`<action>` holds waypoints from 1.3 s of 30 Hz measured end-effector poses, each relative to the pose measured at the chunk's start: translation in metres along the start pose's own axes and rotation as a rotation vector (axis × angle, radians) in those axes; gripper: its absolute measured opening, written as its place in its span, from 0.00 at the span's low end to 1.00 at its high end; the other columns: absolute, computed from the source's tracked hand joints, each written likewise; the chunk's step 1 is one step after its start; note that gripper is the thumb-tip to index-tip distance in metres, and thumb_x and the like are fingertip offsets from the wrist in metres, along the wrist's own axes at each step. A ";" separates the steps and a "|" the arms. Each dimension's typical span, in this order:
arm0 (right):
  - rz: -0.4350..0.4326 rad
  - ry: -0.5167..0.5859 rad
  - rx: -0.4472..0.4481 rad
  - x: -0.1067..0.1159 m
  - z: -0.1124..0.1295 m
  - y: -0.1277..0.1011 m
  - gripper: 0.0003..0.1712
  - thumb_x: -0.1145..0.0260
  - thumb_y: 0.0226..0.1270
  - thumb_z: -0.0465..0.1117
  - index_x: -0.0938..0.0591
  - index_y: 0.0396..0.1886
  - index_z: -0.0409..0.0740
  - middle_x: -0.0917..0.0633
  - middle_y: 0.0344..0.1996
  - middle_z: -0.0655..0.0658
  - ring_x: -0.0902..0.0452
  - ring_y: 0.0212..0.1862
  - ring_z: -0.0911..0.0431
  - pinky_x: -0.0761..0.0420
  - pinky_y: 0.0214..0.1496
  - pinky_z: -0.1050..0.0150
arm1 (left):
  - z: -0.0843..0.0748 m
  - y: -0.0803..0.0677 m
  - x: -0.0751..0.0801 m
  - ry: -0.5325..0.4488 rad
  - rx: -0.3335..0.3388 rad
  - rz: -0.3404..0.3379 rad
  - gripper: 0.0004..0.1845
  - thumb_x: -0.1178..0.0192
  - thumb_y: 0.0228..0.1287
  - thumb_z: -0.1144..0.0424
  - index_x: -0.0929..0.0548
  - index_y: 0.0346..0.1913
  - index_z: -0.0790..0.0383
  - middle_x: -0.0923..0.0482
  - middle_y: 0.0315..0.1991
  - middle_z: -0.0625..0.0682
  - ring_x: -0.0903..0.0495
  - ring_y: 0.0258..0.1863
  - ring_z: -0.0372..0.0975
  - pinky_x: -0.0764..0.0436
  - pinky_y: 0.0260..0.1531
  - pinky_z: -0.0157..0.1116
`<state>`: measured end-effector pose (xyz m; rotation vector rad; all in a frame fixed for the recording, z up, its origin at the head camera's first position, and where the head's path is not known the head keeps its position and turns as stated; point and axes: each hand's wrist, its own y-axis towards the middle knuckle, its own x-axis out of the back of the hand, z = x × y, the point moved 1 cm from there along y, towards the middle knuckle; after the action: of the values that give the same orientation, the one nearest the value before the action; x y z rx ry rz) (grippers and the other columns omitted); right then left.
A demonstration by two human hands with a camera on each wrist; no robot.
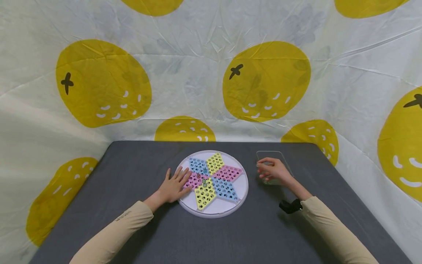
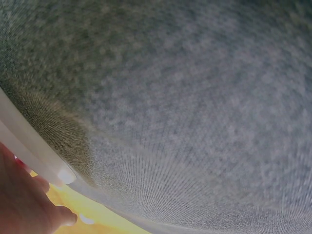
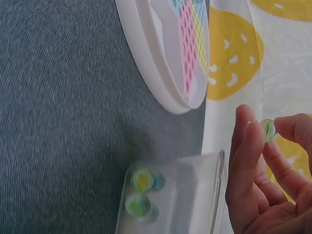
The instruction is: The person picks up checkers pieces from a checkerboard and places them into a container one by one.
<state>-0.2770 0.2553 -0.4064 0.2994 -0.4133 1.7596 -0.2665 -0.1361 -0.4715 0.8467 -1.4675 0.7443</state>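
Observation:
My left hand (image 1: 173, 187) rests with spread fingers on the left edge of a round white Chinese checkers board (image 1: 230, 206). The board carries a six-pointed star of blue, pink and yellow perforated sections. Near the star's centre sit a few marbles (image 1: 204, 182), small in the head view. To the right of the board, my right hand (image 1: 274, 170) is above a clear plastic box. Between its thumb and fingertips it pinches a clear marble (image 3: 268, 130) with a green-yellow swirl. The left wrist view catches only part of the left hand (image 2: 29, 204) and the board's rim.
Inside the clear box (image 3: 202, 195) lie a yellow-swirled marble (image 3: 143, 181) and a green one (image 3: 138, 205); more may be hidden. A dark grey cloth covers the table (image 1: 211, 242). White fabric with yellow fruit prints (image 1: 267, 80) hangs behind and at both sides.

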 end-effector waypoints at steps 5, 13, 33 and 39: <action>-0.016 -0.011 -0.017 0.010 0.000 -0.004 0.27 0.44 0.64 0.47 0.30 0.55 0.31 0.17 0.37 0.32 0.18 0.33 0.45 0.20 0.34 0.51 | 0.001 0.000 -0.002 0.008 0.004 -0.010 0.34 0.60 0.64 0.41 0.48 0.69 0.54 0.51 0.70 0.51 0.56 0.70 0.50 0.58 0.60 0.61; -0.032 -0.003 -0.033 0.025 0.000 -0.006 0.28 0.44 0.64 0.48 0.32 0.56 0.30 0.16 0.36 0.34 0.17 0.31 0.51 0.20 0.34 0.52 | 0.001 0.000 -0.003 -0.008 0.003 -0.016 0.34 0.59 0.64 0.42 0.47 0.69 0.55 0.51 0.70 0.52 0.56 0.70 0.51 0.60 0.60 0.62; -0.095 -0.011 -0.035 0.054 -0.015 -0.004 0.29 0.45 0.65 0.48 0.33 0.56 0.30 0.17 0.37 0.34 0.16 0.30 0.55 0.19 0.32 0.57 | 0.000 0.000 -0.001 -0.012 0.004 -0.015 0.34 0.60 0.65 0.42 0.47 0.69 0.55 0.51 0.70 0.52 0.56 0.70 0.50 0.59 0.61 0.61; -0.093 -0.027 -0.026 0.058 -0.018 -0.003 0.30 0.45 0.65 0.48 0.34 0.57 0.29 0.14 0.32 0.44 0.16 0.30 0.56 0.19 0.32 0.57 | 0.000 0.000 -0.001 -0.032 -0.003 -0.032 0.34 0.58 0.64 0.43 0.45 0.68 0.56 0.50 0.70 0.53 0.54 0.70 0.51 0.58 0.60 0.62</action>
<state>-0.2871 0.3149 -0.3985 0.3195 -0.4351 1.6592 -0.2659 -0.1359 -0.4729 0.8816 -1.4792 0.7074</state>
